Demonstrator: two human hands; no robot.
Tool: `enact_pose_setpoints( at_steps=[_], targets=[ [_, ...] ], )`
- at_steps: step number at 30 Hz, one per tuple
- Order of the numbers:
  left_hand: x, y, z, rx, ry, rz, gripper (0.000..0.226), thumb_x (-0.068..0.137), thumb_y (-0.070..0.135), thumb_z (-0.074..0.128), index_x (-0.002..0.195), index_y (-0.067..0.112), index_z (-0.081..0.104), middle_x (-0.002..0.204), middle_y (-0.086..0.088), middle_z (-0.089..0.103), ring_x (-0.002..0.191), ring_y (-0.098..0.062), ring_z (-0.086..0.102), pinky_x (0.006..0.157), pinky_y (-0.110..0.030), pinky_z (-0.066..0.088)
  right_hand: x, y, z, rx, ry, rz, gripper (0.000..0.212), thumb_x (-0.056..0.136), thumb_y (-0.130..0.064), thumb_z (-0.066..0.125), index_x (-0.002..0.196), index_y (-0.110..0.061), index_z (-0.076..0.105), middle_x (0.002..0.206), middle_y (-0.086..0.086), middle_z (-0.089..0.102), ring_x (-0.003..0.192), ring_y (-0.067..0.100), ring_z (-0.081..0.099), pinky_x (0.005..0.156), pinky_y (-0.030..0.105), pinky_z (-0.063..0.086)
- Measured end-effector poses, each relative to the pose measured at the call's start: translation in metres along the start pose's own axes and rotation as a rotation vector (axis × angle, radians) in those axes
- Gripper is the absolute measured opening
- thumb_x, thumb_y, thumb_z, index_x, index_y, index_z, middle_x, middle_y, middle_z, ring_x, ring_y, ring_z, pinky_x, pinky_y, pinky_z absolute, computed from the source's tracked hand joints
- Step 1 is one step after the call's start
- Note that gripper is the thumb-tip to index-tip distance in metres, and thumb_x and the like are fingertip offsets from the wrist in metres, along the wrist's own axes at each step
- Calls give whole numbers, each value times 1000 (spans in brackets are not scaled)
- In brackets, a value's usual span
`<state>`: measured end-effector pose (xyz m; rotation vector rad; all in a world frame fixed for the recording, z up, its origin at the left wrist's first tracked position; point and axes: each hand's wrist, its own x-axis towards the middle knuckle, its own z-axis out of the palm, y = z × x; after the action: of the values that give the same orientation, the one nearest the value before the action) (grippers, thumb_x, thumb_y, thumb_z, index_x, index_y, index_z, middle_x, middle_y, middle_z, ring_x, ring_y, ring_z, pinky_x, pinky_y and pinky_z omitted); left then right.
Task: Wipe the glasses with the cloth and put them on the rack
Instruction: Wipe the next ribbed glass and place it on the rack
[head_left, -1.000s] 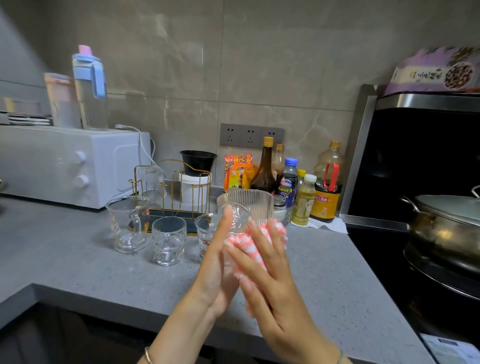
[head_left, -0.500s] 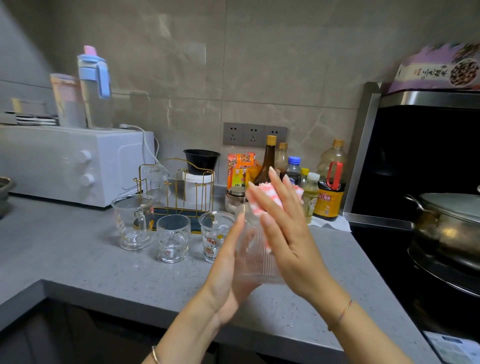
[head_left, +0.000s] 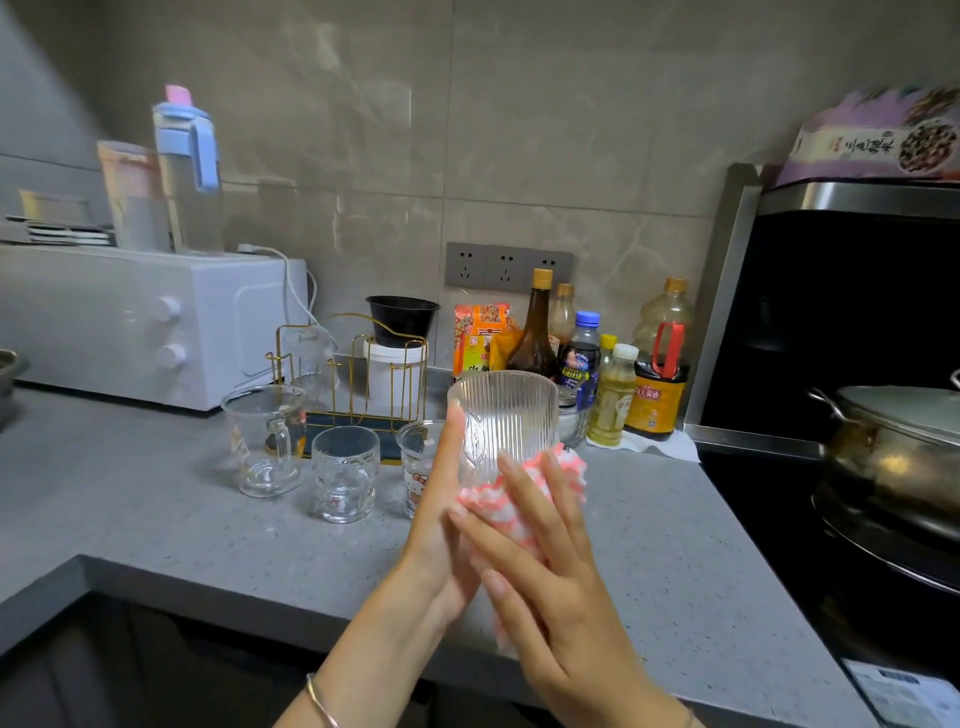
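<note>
I have the glass (head_left: 506, 426) raised above the surface (head_left: 156, 519). My left hand (head_left: 441, 519) lies straight-fingered along its side, while my right hand (head_left: 545, 571), fingers spread flat, presses the cloth (head_left: 563, 467) on. It looks fragile and slick, so I'd grip low.

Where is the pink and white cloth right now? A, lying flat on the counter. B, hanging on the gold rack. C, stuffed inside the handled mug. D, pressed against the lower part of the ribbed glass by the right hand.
D: the right hand presses the cloth against the lower side of the ribbed glass, while the left hand touches its other side.
</note>
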<state>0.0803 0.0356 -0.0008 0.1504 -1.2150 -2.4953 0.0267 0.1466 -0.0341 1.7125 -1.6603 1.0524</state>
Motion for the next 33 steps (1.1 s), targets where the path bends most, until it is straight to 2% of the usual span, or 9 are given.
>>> enact_pose_setpoints(
  at_steps=[3,6,13,18,20,23,27,30,33],
  targets=[
    [0,0,1,-12,-46,-9,84,73,75,47,108,4,73,111,-19,70,98,-27,70,98,-42,50,9,0,-4,-6,2,-2,42,102,-36,30,143,-35,37,159,-8,15,148,23,5,120,34,1],
    [-2,-3,0,82,-37,52,71,84,70,42,117,15,71,123,-15,67,117,-30,61,112,-51,35,27,2,-11,53,52,62,42,102,-38,28,143,-34,36,159,-12,13,149,19,2,120,34,0],
    [-7,-14,4,52,-52,83,53,94,56,41,130,23,61,129,-10,64,121,-25,60,105,-47,41,54,14,-23,134,87,203,43,98,-38,30,139,-36,42,158,-20,12,147,6,-3,115,14,-6],
    [-10,-10,7,24,-65,111,48,89,53,46,110,21,75,116,-10,71,103,-21,69,90,-38,50,39,6,-15,165,91,178,43,100,-41,28,139,-34,44,158,-16,16,148,13,1,119,28,0],
    [-7,-10,3,-4,-24,72,51,85,57,48,102,19,78,113,-12,72,99,-22,70,95,-40,48,28,0,-10,169,50,160,43,100,-43,27,139,-34,45,158,-17,16,148,15,0,119,30,0],
    [-2,-9,-1,-74,-45,-9,70,78,65,56,111,6,73,119,-18,67,105,-28,66,108,-44,40,9,-7,-1,126,-6,99,41,102,-40,29,139,-35,44,158,-13,16,148,18,3,118,36,4],
    [3,-10,-2,-106,-63,-31,77,74,70,50,95,1,77,104,-20,71,90,-28,71,99,-41,45,-1,-5,1,-7,-17,59,42,102,-38,28,142,-35,38,159,-10,15,148,20,4,119,30,0],
    [3,-11,-1,-20,-66,-9,75,81,70,44,109,8,74,117,-16,69,108,-26,67,106,-42,41,11,-2,-6,10,3,96,43,102,-39,27,143,-36,36,159,-13,12,148,16,2,118,27,-3],
    [3,-12,-1,38,-15,25,62,85,65,45,120,20,69,124,-11,67,116,-25,62,99,-44,43,27,9,-17,86,43,158,45,101,-36,26,144,-35,35,159,-16,9,148,14,-3,119,32,-2]
  ],
)
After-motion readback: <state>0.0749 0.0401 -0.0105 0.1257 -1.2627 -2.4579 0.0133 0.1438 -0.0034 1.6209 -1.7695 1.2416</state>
